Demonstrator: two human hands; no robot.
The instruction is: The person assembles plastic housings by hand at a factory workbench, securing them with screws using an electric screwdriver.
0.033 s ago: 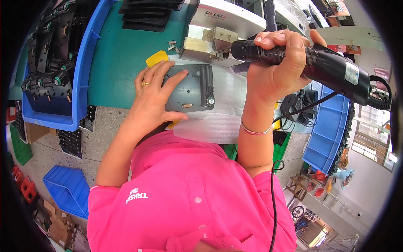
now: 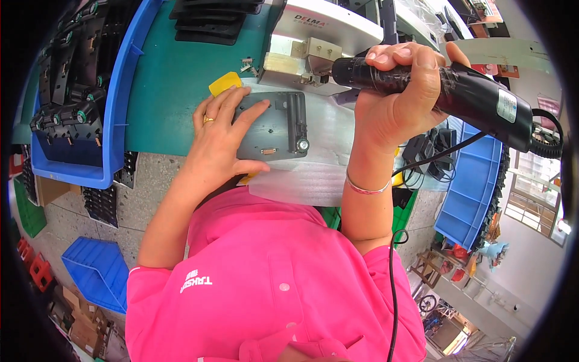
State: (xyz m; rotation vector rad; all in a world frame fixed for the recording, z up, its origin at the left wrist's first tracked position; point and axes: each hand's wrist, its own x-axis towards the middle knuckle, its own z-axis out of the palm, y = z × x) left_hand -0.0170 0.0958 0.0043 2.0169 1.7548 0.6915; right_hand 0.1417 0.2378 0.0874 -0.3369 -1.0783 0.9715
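My right hand (image 2: 407, 90) is wrapped round a black electric screwdriver (image 2: 482, 99), its body tilted across the right side with a cord at the rear end. The screwdriver's front end is at a pale box-shaped screw feeder (image 2: 322, 57); I cannot make out the bit against the feeder's metal parts. My left hand (image 2: 223, 127) lies spread over the left side of a dark flat panel (image 2: 265, 130), index finger on its face and thumb near its front edge. The panel has a raised cylindrical part along its right side and a small connector. A yellow block (image 2: 225, 83) sits by the fingertips.
A blue crate (image 2: 117, 120) at left holds several dark panels. Stacked black plates (image 2: 208, 24) and small metal connectors (image 2: 247, 66) lie on the green mat (image 2: 163, 90). White foam sheet (image 2: 301, 184) lines the near edge. Black adapters with cables (image 2: 428, 154) lie right, beside a blue tray (image 2: 467, 193).
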